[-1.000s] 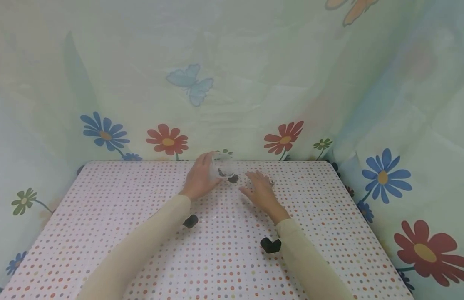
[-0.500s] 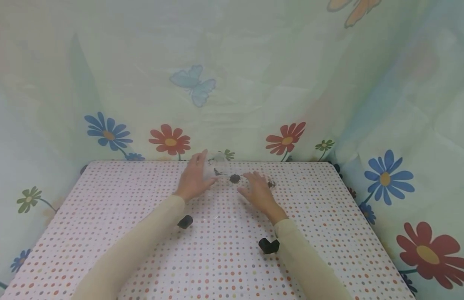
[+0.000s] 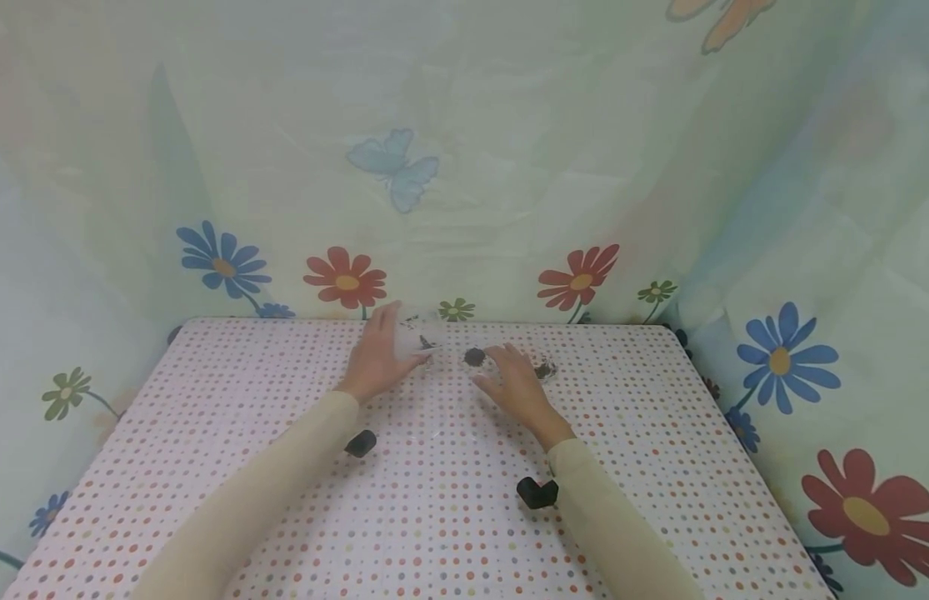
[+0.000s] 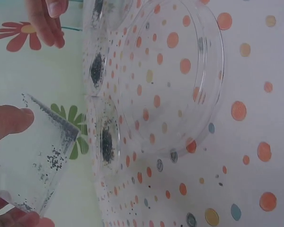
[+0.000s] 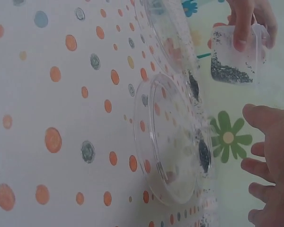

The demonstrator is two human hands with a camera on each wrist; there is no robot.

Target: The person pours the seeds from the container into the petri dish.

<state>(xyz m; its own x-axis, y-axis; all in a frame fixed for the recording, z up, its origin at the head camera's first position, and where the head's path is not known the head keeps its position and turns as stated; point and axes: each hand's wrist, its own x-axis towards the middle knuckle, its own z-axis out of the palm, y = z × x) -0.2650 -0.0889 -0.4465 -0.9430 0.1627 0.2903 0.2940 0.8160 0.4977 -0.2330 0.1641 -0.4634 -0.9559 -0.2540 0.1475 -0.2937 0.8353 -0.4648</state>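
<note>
My left hand point(image 3: 374, 358) grips a clear, square-sided plastic container point(image 4: 42, 156) between thumb and fingers, tilted above the table's far part. Small black granules lie inside it, gathered along one side and corner. My right hand point(image 3: 516, 383) hovers to the right with its fingers spread, holding nothing. Between the hands is a dark granule pile point(image 3: 475, 357) in a shallow clear dish. Another granule pile point(image 3: 545, 369) lies just beyond the right hand, partly hidden by it. In the right wrist view, the right hand's fingers point(image 5: 258, 165) are apart.
Large clear round dishes point(image 5: 161, 142) stand on the dotted table point(image 3: 449, 517), nearer than the granule piles. Stray granules are scattered near them. A flowered curtain point(image 3: 464, 250) hangs behind the table's far edge. Black wrist devices point(image 3: 537, 492) sit by each sleeve.
My left hand has moved left with the container, away from the middle granule pile, which now shows fully. The right hand has barely moved. The head view has shifted slightly.
</note>
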